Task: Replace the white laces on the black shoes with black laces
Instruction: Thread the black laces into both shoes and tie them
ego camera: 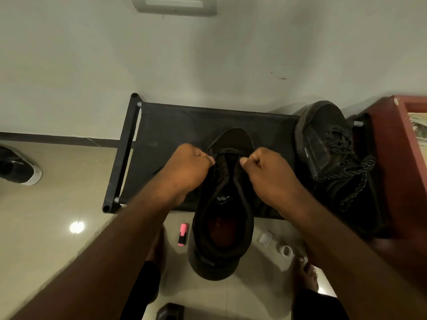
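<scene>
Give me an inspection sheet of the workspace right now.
Surface: black fabric rack shelf, on a tiled floor.
Job's things: black shoe in the middle, toe over the shelf, dark lace across near its toe; second black shoe at the right, carrying a speckled black lace; no white laces seen.
Clutter: pink highlighter, tape roll, small white item on the floor.
Grippers: left hand and right hand each pinch the dark lace.
Cables: nothing seen.
Surroundings: pale wall, reddish cabinet at right, sneaker on the floor at left.
</scene>
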A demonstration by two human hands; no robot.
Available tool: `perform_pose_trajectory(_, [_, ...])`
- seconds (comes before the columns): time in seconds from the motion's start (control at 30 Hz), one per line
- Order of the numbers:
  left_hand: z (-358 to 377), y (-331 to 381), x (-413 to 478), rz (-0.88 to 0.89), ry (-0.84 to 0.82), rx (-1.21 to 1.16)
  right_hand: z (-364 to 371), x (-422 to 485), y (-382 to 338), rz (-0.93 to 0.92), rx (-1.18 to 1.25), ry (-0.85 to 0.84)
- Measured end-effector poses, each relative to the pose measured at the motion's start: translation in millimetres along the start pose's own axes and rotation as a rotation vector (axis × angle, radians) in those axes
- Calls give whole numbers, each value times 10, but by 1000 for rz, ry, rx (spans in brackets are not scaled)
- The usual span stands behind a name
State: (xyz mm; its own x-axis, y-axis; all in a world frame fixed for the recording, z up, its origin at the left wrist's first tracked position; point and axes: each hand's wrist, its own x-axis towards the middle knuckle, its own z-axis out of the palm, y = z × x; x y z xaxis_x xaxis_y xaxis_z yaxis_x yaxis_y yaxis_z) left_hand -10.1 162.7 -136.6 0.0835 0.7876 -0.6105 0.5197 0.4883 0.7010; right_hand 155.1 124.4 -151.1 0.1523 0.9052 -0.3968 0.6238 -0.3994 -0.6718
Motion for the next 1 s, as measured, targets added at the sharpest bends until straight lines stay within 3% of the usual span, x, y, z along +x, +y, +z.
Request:
perform_pose_trajectory(0.2, [-52, -27, -40, -93, -1, -227, 0, 31, -20, -23, 168, 23])
perform_pose_trajectory(0.33, [-48, -60, -31, -57, 28, -148, 12, 48, 1, -25, 189, -17])
perform_pose_trajectory(0.43, [-44, -98, 7, 206, 211, 200, -66, 18, 2, -19, 334, -45])
perform_pose_trajectory(0.5, [-29, -55, -9, 424, 226, 356, -154, -16, -28, -28, 442, -53])
perform_pose_trajectory(0.63, [55, 30, -83, 736, 69, 360, -222, -108, -152, -152, 502, -138])
perform_pose_trajectory(0.73, [58, 69, -141, 832, 131, 344, -242, -175, -200, -239, 496, -139])
perform_pose_trajectory(0.8, [58, 93, -174, 765, 226, 237, -290, -198, -184, -271, 507, -130])
perform_pose_trajectory(0.83, [52, 101, -170, 648, 268, 87, -326, -208, -173, -269, 525, -123])
perform_pose_trajectory(0.93, [-34, 134, -110, 81, 241, -581, -407, -208, -120, -251, 613, -114])
perform_pose_trajectory(1.0, [-80, 150, -92, -133, 167, -816, -424, -202, -106, -243, 662, -124])
